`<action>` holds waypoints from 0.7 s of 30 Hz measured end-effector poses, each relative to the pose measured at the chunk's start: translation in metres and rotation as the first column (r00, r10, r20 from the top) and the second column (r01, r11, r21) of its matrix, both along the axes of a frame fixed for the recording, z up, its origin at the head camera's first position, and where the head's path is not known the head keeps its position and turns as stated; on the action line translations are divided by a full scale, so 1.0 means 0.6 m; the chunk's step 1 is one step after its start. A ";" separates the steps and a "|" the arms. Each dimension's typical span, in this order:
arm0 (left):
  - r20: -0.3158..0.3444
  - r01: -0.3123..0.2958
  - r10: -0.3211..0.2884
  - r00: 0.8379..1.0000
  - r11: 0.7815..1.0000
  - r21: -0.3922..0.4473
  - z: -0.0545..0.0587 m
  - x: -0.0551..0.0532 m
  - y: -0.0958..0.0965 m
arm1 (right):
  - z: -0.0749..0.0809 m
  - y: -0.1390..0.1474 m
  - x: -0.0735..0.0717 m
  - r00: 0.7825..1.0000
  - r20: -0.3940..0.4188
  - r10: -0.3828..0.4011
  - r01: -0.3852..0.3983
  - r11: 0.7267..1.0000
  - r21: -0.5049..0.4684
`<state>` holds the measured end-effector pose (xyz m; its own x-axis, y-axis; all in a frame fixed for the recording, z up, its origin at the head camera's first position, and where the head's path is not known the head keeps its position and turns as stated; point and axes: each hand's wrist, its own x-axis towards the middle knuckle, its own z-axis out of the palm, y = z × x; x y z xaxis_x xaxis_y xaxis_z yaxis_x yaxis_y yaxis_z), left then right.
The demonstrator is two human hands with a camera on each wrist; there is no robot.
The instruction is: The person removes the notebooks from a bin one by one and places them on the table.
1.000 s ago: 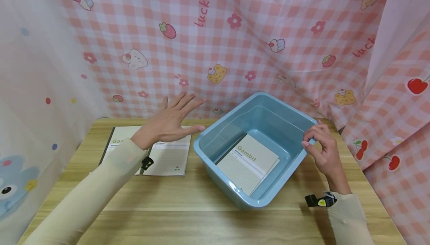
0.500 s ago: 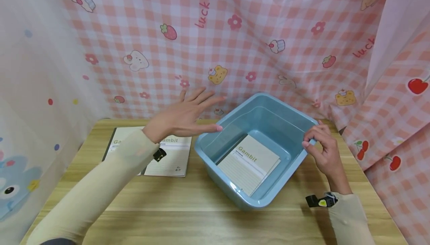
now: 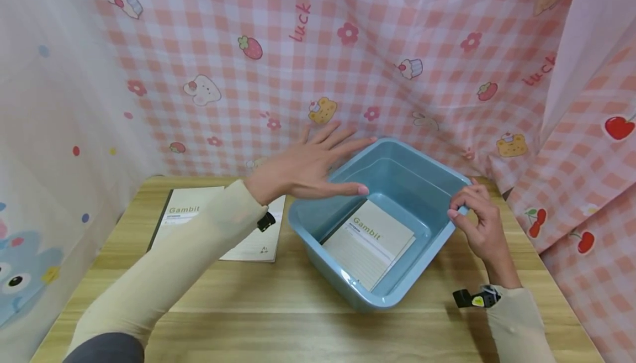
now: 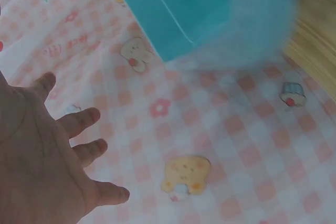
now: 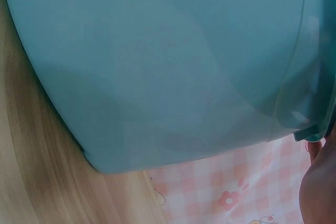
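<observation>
A blue plastic basin (image 3: 392, 291) stands turned at an angle on the table, its outer wall filling most of the right wrist view. Inside it lies a cream notebook (image 3: 370, 236) marked "Gambit", with another edge showing beneath. My right hand (image 3: 479, 222) grips the basin's right rim, thumb on the near side and fingers curled over. My left hand (image 3: 308, 172), fingers spread and holding nothing, hovers over the basin's left rim. In the left wrist view the palm of the left hand (image 4: 42, 156) faces the camera, apart from the blurred basin (image 4: 184, 14).
Two more notebooks lie side by side at the left: one notebook (image 3: 181, 205) shows its cover, the other notebook (image 3: 258, 244) is partly behind the left forearm. A pink checked curtain (image 3: 278, 64) hangs behind the wooden table (image 3: 278, 319).
My left hand has moved right, from above the notebooks to over the basin's left rim, its fingers still spread. The right hand and the basin have stayed in place.
</observation>
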<state>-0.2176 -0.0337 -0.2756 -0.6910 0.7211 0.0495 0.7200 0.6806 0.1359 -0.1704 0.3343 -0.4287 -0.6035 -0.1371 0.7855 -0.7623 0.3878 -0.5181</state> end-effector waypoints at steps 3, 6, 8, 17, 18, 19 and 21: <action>-0.027 0.020 -0.019 0.999 1.000 0.024 0.004 0.000 0.019 | 0.002 0.000 0.000 1.000 0.002 0.002 -0.002 1.000 0.003; -0.033 0.021 -0.019 0.999 0.999 0.038 0.005 -0.001 0.040 | 0.003 0.000 0.001 1.000 0.013 0.000 0.000 1.000 0.006; -0.024 0.017 -0.016 1.000 0.999 0.051 0.007 -0.001 0.055 | 0.002 0.001 0.002 1.000 0.015 -0.002 0.002 1.000 0.002; -0.008 0.030 -0.029 1.000 0.994 0.101 0.007 -0.003 0.121 | 0.001 0.002 0.001 1.000 0.025 -0.017 0.017 1.000 0.010; -0.011 0.035 -0.034 0.999 0.994 0.104 0.005 -0.004 0.128 | 0.001 0.002 0.001 1.000 0.024 -0.017 0.017 1.000 0.009; -0.015 0.041 -0.040 0.999 0.994 0.103 0.001 -0.004 0.134 | 0.000 0.001 0.001 1.000 0.023 -0.017 0.017 1.000 0.008; -0.021 0.051 -0.049 0.999 0.994 0.095 -0.007 -0.005 0.145 | -0.003 -0.001 0.001 1.000 0.015 -0.012 0.012 1.000 0.003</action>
<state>-0.2208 0.0534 -0.2797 -0.6528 0.7459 0.1326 0.7556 0.6285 0.1846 -0.1695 0.3339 -0.4304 -0.6166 -0.1318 0.7762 -0.7500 0.3983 -0.5281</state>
